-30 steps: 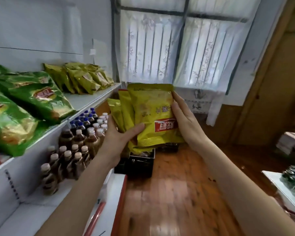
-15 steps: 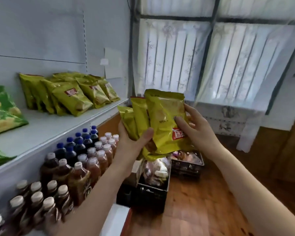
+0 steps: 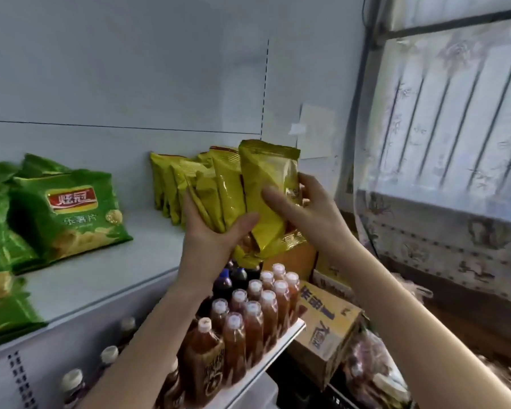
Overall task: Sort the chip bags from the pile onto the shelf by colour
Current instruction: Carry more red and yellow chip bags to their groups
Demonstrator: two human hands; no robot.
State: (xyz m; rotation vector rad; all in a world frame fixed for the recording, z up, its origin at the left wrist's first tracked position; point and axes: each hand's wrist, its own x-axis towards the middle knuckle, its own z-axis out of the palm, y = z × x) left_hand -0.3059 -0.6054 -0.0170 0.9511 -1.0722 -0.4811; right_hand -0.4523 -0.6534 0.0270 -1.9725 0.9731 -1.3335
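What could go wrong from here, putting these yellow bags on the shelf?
1. The held yellow bags are fanned out between the left hand and right hand; one might slip and drop onto the bottles below.
2. Pushing the bunch in could knock over the shelved yellow bags, which stand on edge on the shelf.

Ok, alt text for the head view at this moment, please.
The left hand and right hand hold a bunch of yellow chip bags upright, right by the row of yellow bags standing on the shelf. Further left on the same shelf sit green chip bags; capped drink bottles fill the level below.
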